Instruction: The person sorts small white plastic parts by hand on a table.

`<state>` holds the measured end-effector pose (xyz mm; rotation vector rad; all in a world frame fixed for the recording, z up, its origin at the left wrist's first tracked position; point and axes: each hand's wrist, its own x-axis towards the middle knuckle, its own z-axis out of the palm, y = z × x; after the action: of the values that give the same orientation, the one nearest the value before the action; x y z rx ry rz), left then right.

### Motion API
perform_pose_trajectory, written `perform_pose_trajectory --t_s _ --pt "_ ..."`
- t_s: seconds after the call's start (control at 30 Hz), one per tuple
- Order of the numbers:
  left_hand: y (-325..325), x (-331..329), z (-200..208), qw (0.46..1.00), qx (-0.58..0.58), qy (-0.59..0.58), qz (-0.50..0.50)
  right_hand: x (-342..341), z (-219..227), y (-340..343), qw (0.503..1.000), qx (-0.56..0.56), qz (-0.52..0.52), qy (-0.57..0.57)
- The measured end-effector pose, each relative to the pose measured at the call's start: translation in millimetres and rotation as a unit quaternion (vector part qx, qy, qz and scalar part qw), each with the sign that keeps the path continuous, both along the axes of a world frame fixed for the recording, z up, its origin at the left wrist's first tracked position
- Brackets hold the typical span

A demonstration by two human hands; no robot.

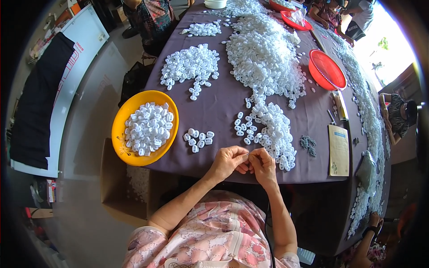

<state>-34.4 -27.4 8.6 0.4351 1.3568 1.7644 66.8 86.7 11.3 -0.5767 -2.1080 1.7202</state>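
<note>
My left hand (228, 163) and my right hand (262, 164) meet at the table's near edge, fingertips pinched together. Whatever they hold is too small and covered by the fingers to make out. Right beside them lies a heap of small white oval plastic pieces (276, 127) with dark holes, spreading up to my right hand. A smaller group of the same pieces (199, 140) sits apart, to the left of my left hand. Farther left, a yellow bowl (119, 147) is filled with more of them. Right of my hands is a little pile of dark grey-green bits (307, 145).
A dark tablecloth (192, 107) covers the table. A large white heap (263, 53) runs up its middle. Rightward are a notebook (338, 154) and a red basket (319, 73). A cardboard box (111, 196) stands below the bowl. Other people sit around the table.
</note>
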Motion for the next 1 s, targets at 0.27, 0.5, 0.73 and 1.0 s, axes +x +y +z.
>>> perform_pose_trajectory --t_s 0.27,0.5,0.73,1.0 --pt "-6 -8 -8 0.999 0.017 -0.041 0.01 -4 17 1 0.997 0.08 0.018 -0.004" --pt "-9 -8 -8 0.996 0.046 -0.065 0.046 -35 26 27 0.948 0.314 -0.04 0.04" --pt "-12 -7 -13 0.988 0.083 -0.101 0.078 -56 25 14 0.908 0.409 0.028 -0.083" --pt "-13 -8 -14 0.989 0.091 -0.095 0.061 -50 14 11 0.896 0.434 0.022 -0.095"
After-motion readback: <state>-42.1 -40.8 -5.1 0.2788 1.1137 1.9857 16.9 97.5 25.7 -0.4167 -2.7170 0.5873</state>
